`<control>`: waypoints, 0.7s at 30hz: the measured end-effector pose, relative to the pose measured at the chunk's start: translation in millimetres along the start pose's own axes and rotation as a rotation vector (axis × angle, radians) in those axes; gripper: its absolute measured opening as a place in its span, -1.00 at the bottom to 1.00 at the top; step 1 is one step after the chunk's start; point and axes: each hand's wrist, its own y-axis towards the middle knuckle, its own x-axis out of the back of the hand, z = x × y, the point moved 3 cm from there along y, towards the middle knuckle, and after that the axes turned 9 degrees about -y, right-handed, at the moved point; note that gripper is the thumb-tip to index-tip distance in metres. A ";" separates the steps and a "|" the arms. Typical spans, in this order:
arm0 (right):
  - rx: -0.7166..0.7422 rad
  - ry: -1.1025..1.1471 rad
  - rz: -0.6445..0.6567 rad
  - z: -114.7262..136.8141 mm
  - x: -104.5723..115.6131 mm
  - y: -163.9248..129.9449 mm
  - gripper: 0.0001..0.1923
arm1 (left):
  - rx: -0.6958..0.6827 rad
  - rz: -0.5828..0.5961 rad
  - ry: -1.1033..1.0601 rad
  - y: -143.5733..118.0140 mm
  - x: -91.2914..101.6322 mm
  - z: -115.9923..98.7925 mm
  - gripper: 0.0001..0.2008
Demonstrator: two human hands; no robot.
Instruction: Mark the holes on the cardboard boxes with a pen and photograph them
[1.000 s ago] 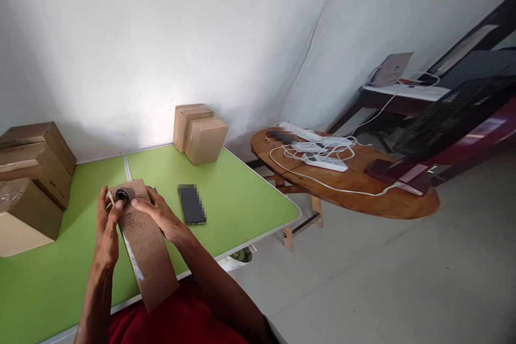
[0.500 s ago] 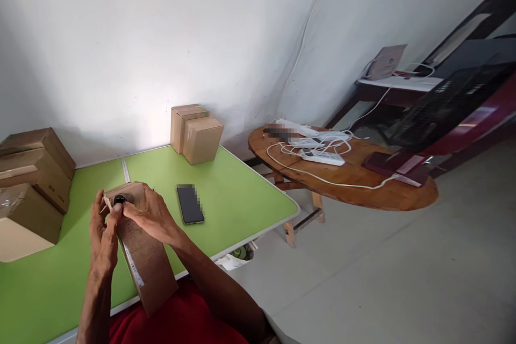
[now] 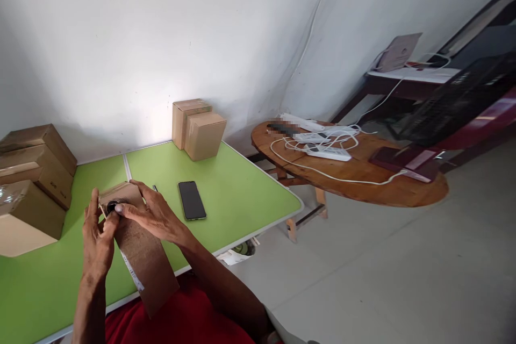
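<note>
Holding long cardboard box [image 3: 141, 258] upright: left hand [image 3: 97, 236] grip on side, right hand [image 3: 155, 215] over open top, dark round object [image 3: 113, 206] inside.

I see long brown cardboard box [image 3: 141, 255]: matt, rough paper | flat black phone [image 3: 192, 200]: glossy glass | green folding table [image 3: 237, 193]: smooth, matt | round wooden table [image 3: 363, 185]: varnished, slightly shiny

head-worn view, looking forward and down, green table [image 3: 242, 199] close below, room beyond
</note>
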 end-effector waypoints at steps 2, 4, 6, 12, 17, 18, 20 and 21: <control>-0.045 0.022 0.007 1.5 2.0 -1.3 -0.17 | 0.001 0.007 -0.018 -3.0 -2.1 -2.3 -0.10; -0.013 -0.010 -0.043 4.3 4.1 -3.9 -0.16 | 0.015 0.027 -0.032 -5.2 -4.2 -5.4 -0.03; 0.069 -0.081 -0.104 7.5 5.1 -7.1 -0.22 | 0.024 0.047 -0.044 -6.8 -6.1 -9.5 0.03; 0.106 -0.123 -0.064 9.4 7.4 -8.6 -0.26 | 0.038 0.041 -0.067 -7.5 -4.7 -12.9 0.16; 0.000 0.115 0.071 -14.5 16.2 -3.1 -0.13 | 0.119 0.044 -0.205 -0.2 16.4 12.1 0.06; -0.033 0.126 0.036 -24.4 19.8 -2.2 -0.14 | 0.137 0.009 -0.239 2.4 22.9 17.9 0.04; -0.108 0.036 -0.068 -47.7 28.0 -1.3 -0.24 | 0.167 -0.067 -0.306 7.1 35.3 27.8 -0.01; -0.155 -0.058 -0.115 -60.0 32.2 -1.7 -0.33 | 0.180 -0.092 -0.333 9.0 40.3 31.5 -0.05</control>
